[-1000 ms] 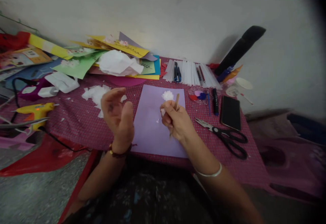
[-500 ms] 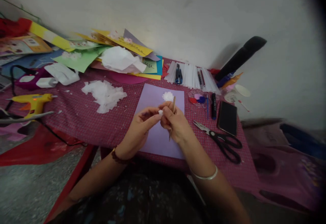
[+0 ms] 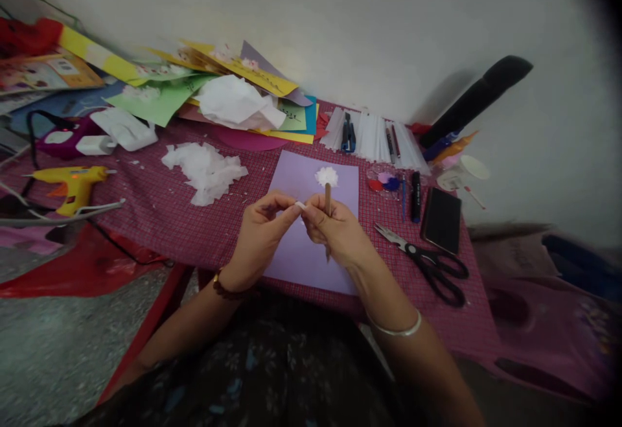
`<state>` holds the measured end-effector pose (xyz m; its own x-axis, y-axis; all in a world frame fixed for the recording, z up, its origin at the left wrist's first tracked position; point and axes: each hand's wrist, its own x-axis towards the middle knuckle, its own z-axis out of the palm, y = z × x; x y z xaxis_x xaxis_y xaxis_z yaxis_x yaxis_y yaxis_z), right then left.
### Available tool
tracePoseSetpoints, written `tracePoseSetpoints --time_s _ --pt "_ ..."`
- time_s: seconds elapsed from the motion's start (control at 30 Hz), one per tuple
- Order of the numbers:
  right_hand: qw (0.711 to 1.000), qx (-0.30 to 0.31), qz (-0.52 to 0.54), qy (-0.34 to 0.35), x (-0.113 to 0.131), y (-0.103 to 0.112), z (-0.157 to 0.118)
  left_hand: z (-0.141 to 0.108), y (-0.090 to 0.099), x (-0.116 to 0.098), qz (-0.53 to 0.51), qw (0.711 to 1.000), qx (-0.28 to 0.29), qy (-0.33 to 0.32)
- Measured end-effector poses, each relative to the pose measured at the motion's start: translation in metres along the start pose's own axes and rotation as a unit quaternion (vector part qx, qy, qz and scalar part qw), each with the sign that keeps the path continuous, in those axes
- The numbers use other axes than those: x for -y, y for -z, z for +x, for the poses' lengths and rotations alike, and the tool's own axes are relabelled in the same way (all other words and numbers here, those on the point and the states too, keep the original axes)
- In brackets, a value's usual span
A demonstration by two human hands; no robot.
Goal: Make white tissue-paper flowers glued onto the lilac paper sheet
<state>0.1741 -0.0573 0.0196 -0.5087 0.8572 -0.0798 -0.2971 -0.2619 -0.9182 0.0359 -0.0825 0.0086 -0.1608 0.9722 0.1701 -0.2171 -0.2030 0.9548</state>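
A small white piece of paper (image 3: 300, 205) is pinched between the fingertips of my left hand (image 3: 265, 232) and my right hand (image 3: 337, 229). My right hand also grips a thin brown stick (image 3: 328, 199), held upright; whether it is a brush or a plain stick I cannot tell. Both hands are over a purple sheet of card (image 3: 291, 171). Beyond them, on the card's upper part, lies a white paper flower (image 3: 326, 176). To the left rests a heap of white tissue pieces (image 3: 207, 173).
A yellow glue gun (image 3: 72, 187) and its cord lie at the left. Black-handled scissors (image 3: 420, 258), a marker (image 3: 416, 197) and a phone (image 3: 441, 219) are on the right. Clear glue sticks (image 3: 372, 138) and a box cutter (image 3: 348, 134) sit behind. Coloured cards (image 3: 165, 103) are piled at the back left.
The white piece between my fingertips now looks narrower and longer. The brown stick has become more upright. The whole view has shifted slightly.
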Motion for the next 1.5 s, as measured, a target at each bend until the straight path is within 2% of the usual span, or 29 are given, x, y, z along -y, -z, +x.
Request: tracePoseSetpoints --time_s 0.23,0.37,0.53,0.7,0.87,0.93,1.03,1.2,1.3,1.4,1.5 --pt "0.999 0.044 -0.013 -0.012 -0.001 0.002 -0.001 -0.001 0.01 0.003 0.063 0.997 0.014 -0.04" --pt "0.998 0.027 -0.05 -0.019 -0.001 0.005 -0.001 -0.003 0.013 -0.002 0.138 0.986 0.021 -0.088" --pt "0.995 0.0 -0.094 -0.022 0.001 0.005 -0.002 -0.006 0.012 -0.005 0.247 0.951 0.038 -0.181" --pt "0.994 0.011 -0.108 0.001 0.0 0.007 -0.002 -0.008 0.009 -0.004 0.308 0.915 0.043 -0.259" --pt "0.994 0.048 -0.099 -0.028 0.0 0.009 0.0 -0.01 0.006 -0.001 0.386 0.866 0.07 -0.311" --pt "0.993 0.038 -0.113 -0.022 0.001 0.011 0.001 -0.013 0.007 0.001 0.421 0.853 0.086 -0.296" --pt "0.989 -0.005 -0.144 0.012 0.0 0.016 0.004 -0.019 0.012 0.004 0.456 0.851 0.123 -0.229" --pt "0.982 0.001 -0.183 0.034 -0.008 0.021 0.008 -0.02 0.03 0.011 0.415 0.889 0.125 -0.147" --pt "0.969 -0.023 -0.24 0.053 -0.011 0.019 0.008 -0.015 0.037 0.021 0.389 0.905 0.127 -0.113" --pt "0.956 -0.06 -0.278 0.065 -0.013 0.016 0.008 -0.013 0.037 0.03 0.343 0.928 0.13 -0.062" --pt "0.955 -0.067 -0.281 0.063 -0.014 0.015 0.008 -0.013 0.034 0.033 0.282 0.953 0.11 -0.024"
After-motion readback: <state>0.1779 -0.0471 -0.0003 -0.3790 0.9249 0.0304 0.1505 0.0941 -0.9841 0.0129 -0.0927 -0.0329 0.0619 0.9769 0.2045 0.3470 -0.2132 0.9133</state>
